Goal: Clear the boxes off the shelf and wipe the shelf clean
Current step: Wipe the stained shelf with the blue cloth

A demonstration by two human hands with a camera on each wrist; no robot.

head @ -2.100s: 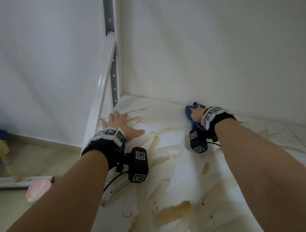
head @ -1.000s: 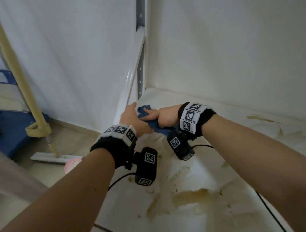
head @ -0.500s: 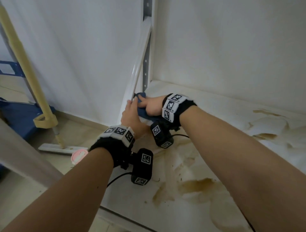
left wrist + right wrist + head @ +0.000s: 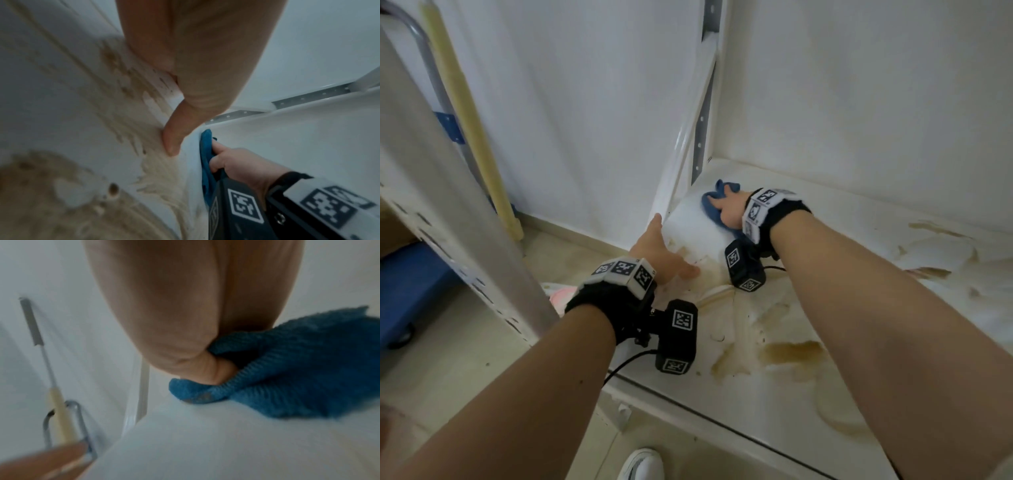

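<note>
The right hand (image 4: 727, 212) sits in the upper middle of the head view, at the far left corner of the shelf (image 4: 808, 394); its fingers are curled round a blue cloth (image 4: 714, 202) and press it down on the white surface, and the right wrist view shows the thumb tucked into a fold of the ribbed fabric (image 4: 287, 369); the left wrist view catches the same cloth (image 4: 206, 154) on edge, with the right hand (image 4: 236, 164) gripping it from above; the patch of shelf just beside the cloth looks white, while brown stains (image 4: 794, 353) smear the lower middle and right of the frame; the left hand (image 4: 659, 250) rests flat on the shelf near its left edge, fingers straight and holding nothing, the thumb spread toward the centre; in the left wrist view the left hand (image 4: 195, 65) lies on the stained board with the thumb touching it; a white metal upright (image 4: 678, 150) runs up from the shelf corner toward the top of the frame; to the left, on the floor, stand a pale yellow handle (image 4: 469, 116) and something blue (image 4: 410, 284); a white shoe (image 4: 643, 466) shows at the bottom edge; both wrists wear black bands with printed markers; I see no boxes on the visible part of the shelf
</note>
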